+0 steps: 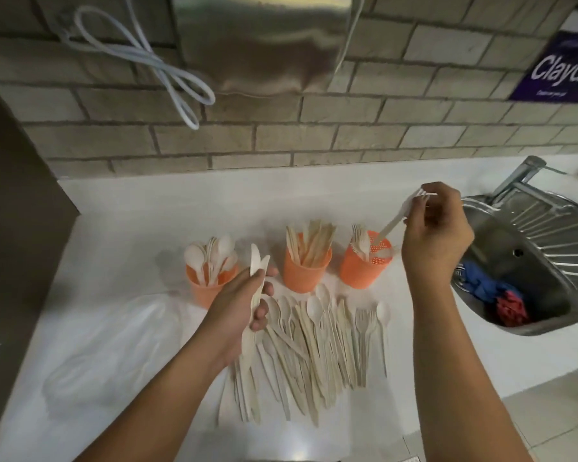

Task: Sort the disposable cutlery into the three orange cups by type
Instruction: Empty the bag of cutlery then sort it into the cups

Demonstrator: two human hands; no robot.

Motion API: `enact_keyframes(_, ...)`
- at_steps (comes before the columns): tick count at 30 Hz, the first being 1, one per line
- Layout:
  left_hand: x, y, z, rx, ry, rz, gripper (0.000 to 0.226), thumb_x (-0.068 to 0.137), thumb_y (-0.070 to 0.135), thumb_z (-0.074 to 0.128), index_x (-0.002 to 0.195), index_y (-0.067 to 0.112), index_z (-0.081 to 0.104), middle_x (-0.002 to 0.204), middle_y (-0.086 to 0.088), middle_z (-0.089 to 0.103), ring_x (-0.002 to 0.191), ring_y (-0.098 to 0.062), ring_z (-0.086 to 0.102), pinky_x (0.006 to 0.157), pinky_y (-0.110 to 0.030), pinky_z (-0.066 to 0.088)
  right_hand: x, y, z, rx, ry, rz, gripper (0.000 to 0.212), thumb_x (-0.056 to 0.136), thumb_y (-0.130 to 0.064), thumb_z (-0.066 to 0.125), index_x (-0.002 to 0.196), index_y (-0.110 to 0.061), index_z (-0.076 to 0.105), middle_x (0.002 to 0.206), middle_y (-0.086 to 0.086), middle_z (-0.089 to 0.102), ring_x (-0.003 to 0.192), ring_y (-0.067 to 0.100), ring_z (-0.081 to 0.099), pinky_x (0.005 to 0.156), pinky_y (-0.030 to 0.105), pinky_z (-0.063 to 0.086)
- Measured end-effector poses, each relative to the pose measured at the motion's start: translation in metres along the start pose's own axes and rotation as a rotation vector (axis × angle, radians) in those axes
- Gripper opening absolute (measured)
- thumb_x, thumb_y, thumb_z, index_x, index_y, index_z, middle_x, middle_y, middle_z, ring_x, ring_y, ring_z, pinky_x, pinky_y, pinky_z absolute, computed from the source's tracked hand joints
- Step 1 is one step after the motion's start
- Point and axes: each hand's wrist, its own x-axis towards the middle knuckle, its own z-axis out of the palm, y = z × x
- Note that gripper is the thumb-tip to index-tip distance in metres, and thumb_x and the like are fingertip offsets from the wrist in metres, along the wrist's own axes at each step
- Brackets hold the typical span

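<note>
Three orange cups stand in a row on the white counter. The left cup [207,293] holds spoons, the middle cup [304,273] holds knives, and the right cup [361,271] holds forks. A pile of pale cutlery [314,348] lies in front of them. My left hand [244,305] grips two knives [257,265] upright between the left and middle cups. Above the right cup, my right hand [437,235] pinches a fork [397,218] by its head, its handle tip pointing down into the cup.
A steel sink [548,248] with blue and red cloths [494,295] sits at the right, its tap [521,175] behind. A clear plastic bag [114,348] lies at the left. A brick wall backs the counter; a dark panel [17,228] borders the left.
</note>
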Motion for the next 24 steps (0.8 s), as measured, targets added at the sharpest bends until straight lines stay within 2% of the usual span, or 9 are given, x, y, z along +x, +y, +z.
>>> enact_keyframes(2, 0.0, 0.001, 0.001, -0.05, -0.027, -0.012, 0.023, 0.108, 0.024, 0.053, 0.117, 0.016, 0.073, 0.085, -0.001, 0.054, 0.055, -0.011, 0.039, 0.048, -0.023, 0.028, 0.002, 0.015, 0.0, -0.063, -0.009, -0.018, 0.014, 0.099, -0.01, 0.056, 0.108, -0.016, 0.065, 0.089, 0.002, 0.069, 0.079, 0.02, 0.066, 0.074, 0.035, 0.055)
enact_keyframes(5, -0.001, 0.008, 0.003, -0.133, -0.094, -0.033, 0.023, 0.107, 0.023, 0.054, 0.119, 0.02, 0.074, 0.083, -0.001, 0.054, 0.057, -0.012, 0.041, 0.053, -0.025, 0.033, -0.004, 0.045, 0.009, -0.143, -0.175, -0.001, 0.017, 0.096, -0.003, 0.053, 0.104, -0.014, 0.064, 0.087, 0.003, 0.066, 0.078, 0.024, 0.064, 0.069, 0.036, 0.051)
enact_keyframes(8, -0.004, 0.017, 0.006, -0.122, -0.125, -0.027, 0.026, 0.108, 0.03, 0.052, 0.124, 0.028, 0.072, 0.079, -0.002, 0.055, 0.058, -0.014, 0.041, 0.055, -0.028, 0.035, -0.013, 0.07, 0.018, -0.366, -0.42, 0.023, 0.022, 0.091, -0.009, 0.055, 0.103, -0.018, 0.071, 0.108, 0.012, 0.069, 0.101, 0.039, 0.063, 0.084, 0.03, 0.039)
enact_keyframes(9, -0.004, 0.019, 0.006, -0.102, -0.13, -0.016, 0.026, 0.109, 0.032, 0.051, 0.126, 0.031, 0.07, 0.077, -0.001, 0.053, 0.058, -0.014, 0.04, 0.055, -0.028, 0.034, -0.015, 0.07, 0.02, -0.447, -0.436, 0.004, 0.023, 0.089, -0.011, 0.057, 0.103, -0.018, 0.074, 0.118, 0.014, 0.066, 0.111, 0.042, 0.057, 0.089, 0.028, 0.032)
enact_keyframes(11, -0.004, 0.022, 0.006, -0.044, -0.13, 0.01, 0.026, 0.109, 0.037, 0.05, 0.126, 0.034, 0.069, 0.072, 0.001, 0.05, 0.056, -0.012, 0.034, 0.053, -0.027, 0.03, -0.022, 0.054, 0.025, -0.472, -0.328, -0.055, 0.023, 0.088, -0.01, 0.062, 0.106, -0.017, 0.075, 0.127, 0.015, 0.059, 0.116, 0.04, 0.048, 0.092, 0.026, 0.028)
enact_keyframes(14, -0.003, 0.026, 0.005, -0.001, -0.114, 0.037, 0.029, 0.108, 0.042, 0.05, 0.125, 0.027, 0.066, 0.068, 0.002, 0.044, 0.052, -0.011, 0.026, 0.047, -0.023, 0.025, -0.043, -0.001, 0.031, -0.203, -0.237, -0.048, 0.019, 0.09, -0.01, 0.063, 0.104, -0.018, 0.074, 0.114, 0.007, 0.058, 0.101, 0.023, 0.055, 0.087, 0.023, 0.035)
enact_keyframes(17, -0.003, 0.03, 0.006, -0.044, -0.086, 0.006, 0.03, 0.107, 0.043, 0.049, 0.115, 0.017, 0.062, 0.064, 0.001, 0.041, 0.046, -0.009, 0.023, 0.042, -0.02, 0.022, -0.067, -0.049, 0.04, 0.126, -0.559, 0.163, 0.012, 0.097, -0.014, 0.062, 0.1, -0.019, 0.072, 0.098, -0.003, 0.068, 0.083, 0.007, 0.064, 0.074, 0.018, 0.046)
enact_keyframes(20, -0.003, 0.032, 0.005, -0.051, -0.121, -0.003, 0.029, 0.107, 0.043, 0.048, 0.099, 0.016, 0.056, 0.065, -0.002, 0.044, 0.044, -0.01, 0.023, 0.041, -0.02, 0.022, -0.089, -0.073, 0.051, 0.317, -0.909, 0.35, 0.014, 0.102, -0.021, 0.061, 0.102, -0.015, 0.073, 0.081, -0.007, 0.069, 0.07, 0.01, 0.063, 0.068, 0.025, 0.049)
enact_keyframes(24, -0.004, 0.032, 0.003, 0.02, -0.046, 0.043, 0.023, 0.106, 0.035, 0.053, 0.113, 0.015, 0.063, 0.073, -0.004, 0.054, 0.048, -0.013, 0.038, 0.045, -0.023, 0.027, -0.105, -0.083, 0.062, 0.469, -1.04, 0.454, 0.016, 0.1, -0.017, 0.065, 0.097, -0.003, 0.071, 0.068, 0.009, 0.064, 0.065, 0.016, 0.061, 0.064, 0.03, 0.047)
